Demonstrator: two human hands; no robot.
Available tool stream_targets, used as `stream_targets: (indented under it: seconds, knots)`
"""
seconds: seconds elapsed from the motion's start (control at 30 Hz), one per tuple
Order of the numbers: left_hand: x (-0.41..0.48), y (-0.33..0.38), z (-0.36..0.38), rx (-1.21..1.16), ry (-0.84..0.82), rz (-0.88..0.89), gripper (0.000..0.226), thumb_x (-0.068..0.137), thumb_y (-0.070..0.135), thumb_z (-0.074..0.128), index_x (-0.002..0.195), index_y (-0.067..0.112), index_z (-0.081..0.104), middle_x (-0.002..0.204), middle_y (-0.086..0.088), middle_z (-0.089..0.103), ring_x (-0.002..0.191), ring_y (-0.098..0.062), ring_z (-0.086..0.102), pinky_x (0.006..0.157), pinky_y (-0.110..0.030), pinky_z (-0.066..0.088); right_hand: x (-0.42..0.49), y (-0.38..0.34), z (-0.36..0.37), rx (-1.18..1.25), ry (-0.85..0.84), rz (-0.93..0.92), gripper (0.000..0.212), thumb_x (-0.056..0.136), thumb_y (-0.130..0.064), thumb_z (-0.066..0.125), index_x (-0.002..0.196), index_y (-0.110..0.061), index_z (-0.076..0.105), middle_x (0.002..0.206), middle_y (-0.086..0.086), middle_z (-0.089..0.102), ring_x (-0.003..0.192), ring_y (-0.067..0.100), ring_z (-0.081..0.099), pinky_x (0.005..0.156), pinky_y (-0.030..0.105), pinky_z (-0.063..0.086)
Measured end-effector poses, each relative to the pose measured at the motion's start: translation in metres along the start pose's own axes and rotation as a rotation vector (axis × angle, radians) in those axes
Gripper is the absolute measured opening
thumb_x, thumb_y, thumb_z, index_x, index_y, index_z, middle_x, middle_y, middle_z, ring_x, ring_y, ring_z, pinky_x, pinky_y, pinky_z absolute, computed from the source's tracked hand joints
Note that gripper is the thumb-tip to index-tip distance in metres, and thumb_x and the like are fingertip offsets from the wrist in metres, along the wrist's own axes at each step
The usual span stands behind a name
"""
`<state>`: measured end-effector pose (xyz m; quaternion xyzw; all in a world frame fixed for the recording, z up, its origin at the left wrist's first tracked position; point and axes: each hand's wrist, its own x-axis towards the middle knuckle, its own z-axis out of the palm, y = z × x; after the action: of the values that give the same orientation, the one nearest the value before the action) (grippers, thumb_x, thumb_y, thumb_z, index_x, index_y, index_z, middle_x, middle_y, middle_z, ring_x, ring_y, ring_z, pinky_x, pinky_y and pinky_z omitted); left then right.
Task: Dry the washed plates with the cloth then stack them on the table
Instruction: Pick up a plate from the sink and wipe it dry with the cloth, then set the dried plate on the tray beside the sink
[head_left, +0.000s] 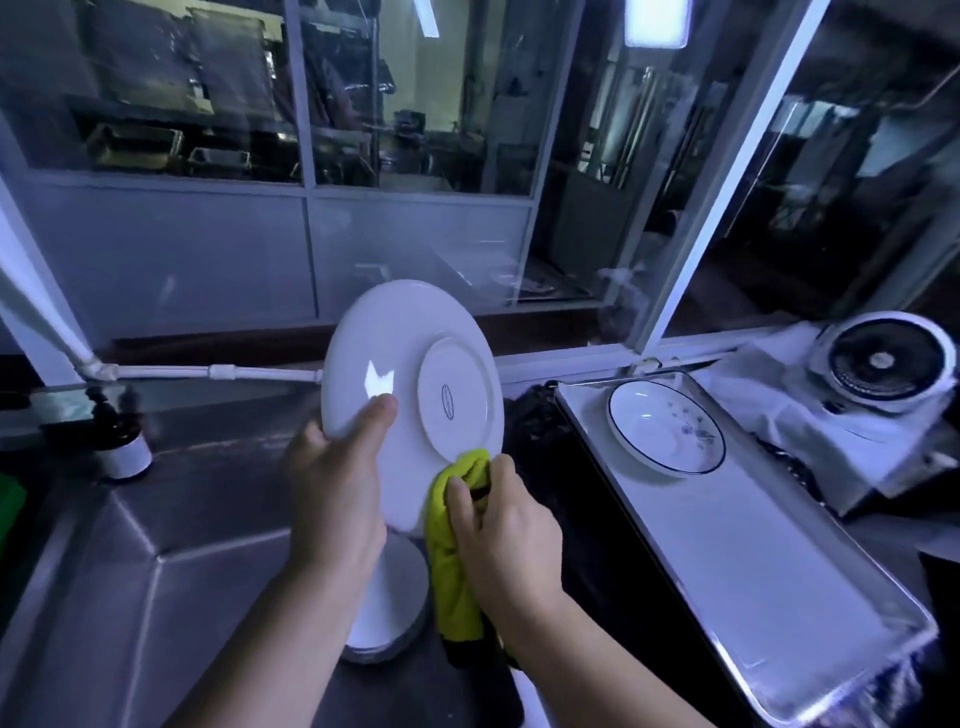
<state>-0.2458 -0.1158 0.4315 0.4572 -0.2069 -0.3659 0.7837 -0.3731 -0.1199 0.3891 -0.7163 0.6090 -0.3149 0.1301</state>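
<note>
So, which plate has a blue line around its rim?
The flowered plate on the metal tray; the raised plate in the left hand and the stack below are plain white.

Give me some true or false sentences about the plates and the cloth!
1. The left hand holds the white plate upright, with its underside facing the camera. True.
2. The cloth is red. False: it is yellow-green.
3. The right hand holds the cloth against the white plate's lower edge. True.
4. Three plates lie on the tray. False: only one blue-rimmed plate lies there.
5. A stack of plates sits below the white plate. True.
</note>
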Motion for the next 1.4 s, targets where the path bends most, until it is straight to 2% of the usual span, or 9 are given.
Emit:
stream_targets:
  seconds: [0.17, 0.3, 0.53, 0.7, 0.87, 1.0, 1.17, 1.3, 1.4]
  knots:
    - [-0.01, -0.02, 0.03, 0.027, -0.067, -0.05, 0.014, 0.067, 0.026, 0.076, 0.081, 0.026, 0.076, 0.079, -0.005, 0.076, 0.069, -0.022, 0.071, 0.054, -0.036, 0.057, 0.032, 0.02, -0.039, 0.066, 0.243, -0.041, 0.039, 0.08, -0.067, 0.036, 0.082, -0.028, 0.036, 0.081, -0.009, 0.056, 0.07, 0.016, 0.056, 0.06, 0.034, 0.041]
    - [-0.025, -0.045, 0.062, 0.082, -0.163, -0.084, 0.02, 0.065, 0.025, 0.076, 0.083, 0.017, 0.074, 0.08, -0.008, 0.076, 0.068, -0.021, 0.071, 0.052, -0.03, 0.055, 0.075, 0.055, -0.065, -0.032, 0.247, -0.036, 0.034, 0.086, -0.062, 0.036, 0.087, -0.028, 0.037, 0.095, -0.006, 0.052, 0.083, 0.026, 0.056, 0.06, 0.035, 0.037]
    - [-0.034, -0.094, 0.137, 0.179, -0.233, -0.062, 0.015, 0.065, 0.024, 0.077, 0.08, 0.024, 0.076, 0.082, -0.008, 0.076, 0.071, -0.022, 0.072, 0.056, -0.032, 0.056, 0.091, 0.155, -0.093, -0.105, 0.203, -0.34, 0.031, 0.088, -0.053, 0.041, 0.084, -0.022, 0.045, 0.079, -0.004, 0.051, 0.061, 0.024, 0.054, 0.044, 0.027, 0.032]
    - [-0.04, -0.143, 0.219, 0.318, -0.257, -0.007, 0.015, 0.063, 0.033, 0.076, 0.078, 0.035, 0.073, 0.081, 0.003, 0.076, 0.073, -0.015, 0.071, 0.065, -0.037, 0.056, 0.145, 0.285, -0.129, -0.205, 0.118, -0.059, 0.031, 0.091, -0.057, 0.042, 0.089, -0.026, 0.043, 0.09, -0.008, 0.05, 0.067, 0.023, 0.054, 0.05, 0.031, 0.024]
    - [-0.033, -0.205, 0.305, 0.795, -0.282, 0.227, 0.025, 0.058, 0.051, 0.066, 0.064, 0.026, 0.064, 0.063, 0.009, 0.068, 0.06, -0.012, 0.06, 0.059, -0.026, 0.048, 0.174, 0.399, -0.164, -0.148, 0.145, 0.205, 0.028, 0.088, -0.054, 0.049, 0.079, -0.03, 0.036, 0.084, -0.013, 0.044, 0.066, 0.018, 0.042, 0.053, 0.031, 0.027]
    - [-0.021, -0.263, 0.35, 1.209, -0.471, 0.698, 0.035, 0.069, 0.046, 0.06, 0.064, 0.012, 0.065, 0.056, -0.002, 0.062, 0.056, -0.025, 0.06, 0.053, -0.033, 0.049, 0.18, 0.457, -0.178, -0.109, 0.158, 0.325, 0.035, 0.087, -0.051, 0.052, 0.069, -0.027, 0.033, 0.072, -0.008, 0.047, 0.065, 0.021, 0.047, 0.052, 0.032, 0.027]
    - [-0.005, -0.332, 0.381, 1.361, -0.793, 1.219, 0.029, 0.076, 0.028, 0.048, 0.054, 0.014, 0.061, 0.049, 0.001, 0.055, 0.045, -0.021, 0.058, 0.036, -0.021, 0.035, 0.181, 0.507, -0.177, -0.035, 0.145, 0.432, 0.036, 0.086, -0.05, 0.056, 0.068, -0.024, 0.037, 0.068, -0.007, 0.053, 0.061, 0.014, 0.048, 0.049, 0.027, 0.027]
    - [0.005, -0.368, 0.387, 1.453, -0.93, 1.403, 0.013, 0.056, 0.011, 0.07, 0.052, 0.016, 0.059, 0.049, 0.002, 0.05, 0.042, -0.017, 0.053, 0.034, -0.022, 0.034, 0.185, 0.533, -0.174, 0.006, 0.134, 0.497, 0.036, 0.084, -0.051, 0.057, 0.069, -0.022, 0.041, 0.063, -0.006, 0.054, 0.061, 0.01, 0.052, 0.049, 0.028, 0.031]
    - [0.008, -0.387, 0.386, 1.489, -1.009, 1.41, 0.033, 0.037, 0.001, 0.082, 0.053, 0.017, 0.058, 0.049, 0.002, 0.047, 0.043, -0.017, 0.049, 0.036, -0.023, 0.034, 0.189, 0.543, -0.17, 0.018, 0.101, 0.538, 0.035, 0.085, -0.053, 0.055, 0.071, -0.024, 0.042, 0.065, -0.007, 0.056, 0.063, 0.011, 0.053, 0.051, 0.029, 0.033]
